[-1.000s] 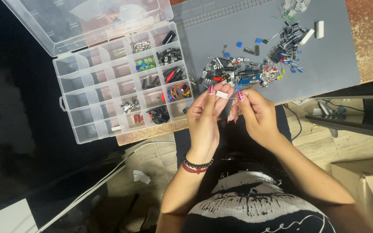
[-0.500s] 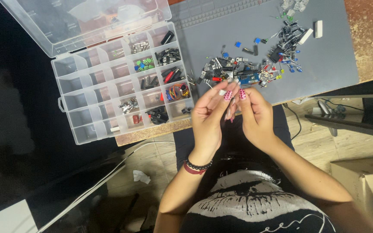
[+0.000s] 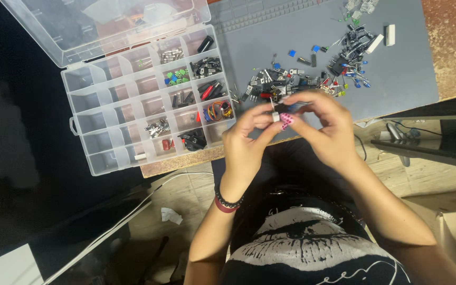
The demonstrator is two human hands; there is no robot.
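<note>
Pinching a tiny white and dark part between the fingertips of both hands, the person holds it just over the near edge of the grey mat. The left hand and the right hand are both closed on it, fingertips touching. So small a piece could slip and drop past the table edge to the cluttered floor below, where it would be hard to find. A sleeve or wrist could also brush the loose pile of parts just beyond, or nudge the open clear organiser box that overhangs the table
</note>
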